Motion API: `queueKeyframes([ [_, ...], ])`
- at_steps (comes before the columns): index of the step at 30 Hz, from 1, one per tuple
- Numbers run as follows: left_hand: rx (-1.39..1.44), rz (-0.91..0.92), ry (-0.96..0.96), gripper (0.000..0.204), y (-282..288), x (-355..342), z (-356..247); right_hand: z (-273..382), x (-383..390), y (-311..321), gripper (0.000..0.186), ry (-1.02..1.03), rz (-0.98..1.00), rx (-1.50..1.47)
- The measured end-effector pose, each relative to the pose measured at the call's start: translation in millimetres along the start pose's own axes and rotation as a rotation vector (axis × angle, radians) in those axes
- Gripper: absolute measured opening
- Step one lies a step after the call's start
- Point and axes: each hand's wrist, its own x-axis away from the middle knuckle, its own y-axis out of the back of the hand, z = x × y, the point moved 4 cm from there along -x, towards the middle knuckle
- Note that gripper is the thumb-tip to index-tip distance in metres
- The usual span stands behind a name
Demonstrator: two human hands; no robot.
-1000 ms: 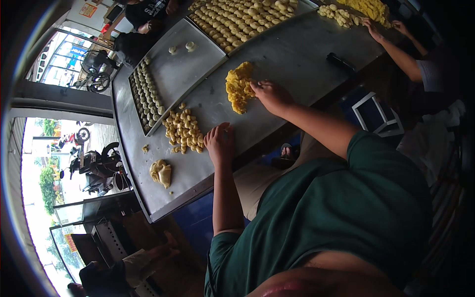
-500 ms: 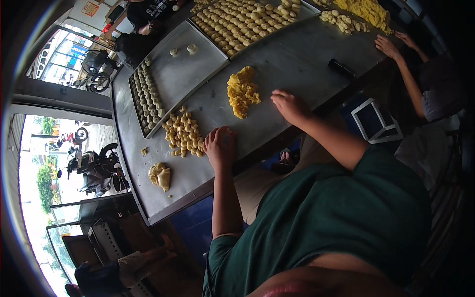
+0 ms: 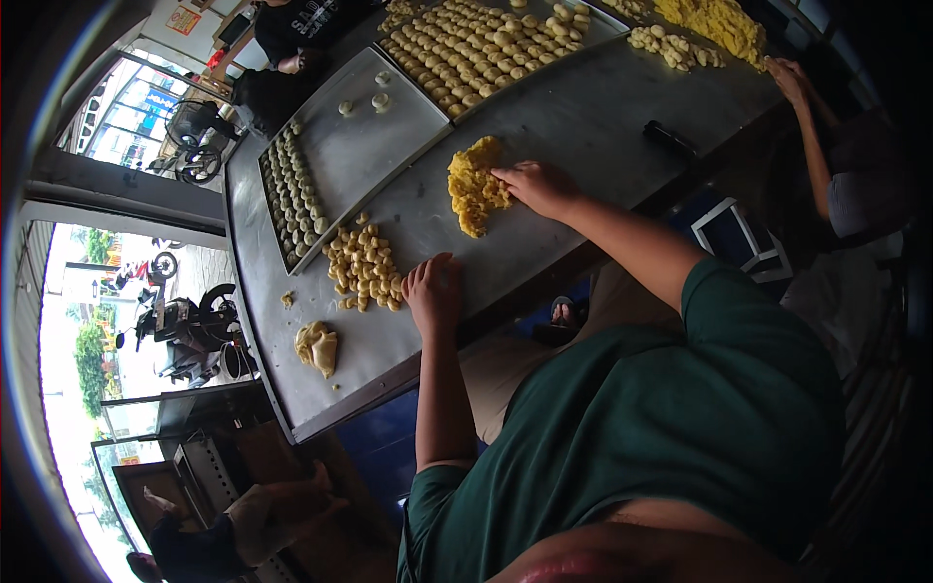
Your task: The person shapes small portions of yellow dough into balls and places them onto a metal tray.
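Note:
My right hand (image 3: 540, 188) reaches to a mound of crumbly yellow filling (image 3: 473, 189), its stretched fingertips touching the mound's right edge. My left hand (image 3: 432, 293) is beside a heap of small pale dough balls (image 3: 360, 264), on the heap's right. Its fingers are curled in, and what lies inside them is hidden. A larger lump of smooth dough (image 3: 317, 349) sits at the table's near left, with a small crumb of dough (image 3: 288, 299) beyond it.
A metal tray (image 3: 398, 107) holds rows of small balls along its left side and a few apart. Another tray (image 3: 453, 119) behind is packed with rounds. A dark object (image 3: 671, 138) lies on the steel table (image 3: 583, 126). At right, a co-worker's hands (image 3: 785, 80) are by more yellow filling (image 3: 714, 27).
My right hand has moved left onto the yellow filling. My left hand stays near the dough balls, fingers curled further in. Another small round has appeared in the nearer tray.

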Motion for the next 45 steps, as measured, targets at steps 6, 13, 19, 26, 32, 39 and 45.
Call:
queueKeyframes([
  [6, 0.083, 0.000, 0.016, 0.023, 0.6, -2.1, -5.6, -26.8, 21.1, 12.1, 0.016, 0.028, -0.297, -0.264],
  [13, -0.016, -0.060, -0.078, 0.027, -4.1, -4.0, -16.0, -10.1, 52.1, 12.2, 0.010, -0.051, -0.208, -0.143],
  [19, -0.036, -0.011, -0.027, 0.024, -4.1, 0.8, -0.4, 22.5, 9.2, 7.9, 0.011, -0.047, -0.051, -0.046],
  [26, 0.042, -0.014, 0.012, 0.022, -4.9, -1.5, -2.5, 2.2, 51.7, -5.2, 0.028, 0.108, -0.236, 0.103],
  [32, -0.023, -0.092, -0.074, 0.024, -6.8, 1.6, -1.4, -19.4, 65.6, 17.6, 0.026, 0.010, -0.422, -0.001],
  [39, 0.005, -0.007, 0.010, 0.025, -4.9, -0.6, -5.3, -12.6, 49.1, 11.1, 0.035, 0.106, -0.125, -0.234],
  [45, -0.081, -0.072, 0.015, 0.022, 0.1, 1.6, 6.2, 2.1, 51.4, 4.4, 0.040, -0.020, -0.108, 0.196],
])
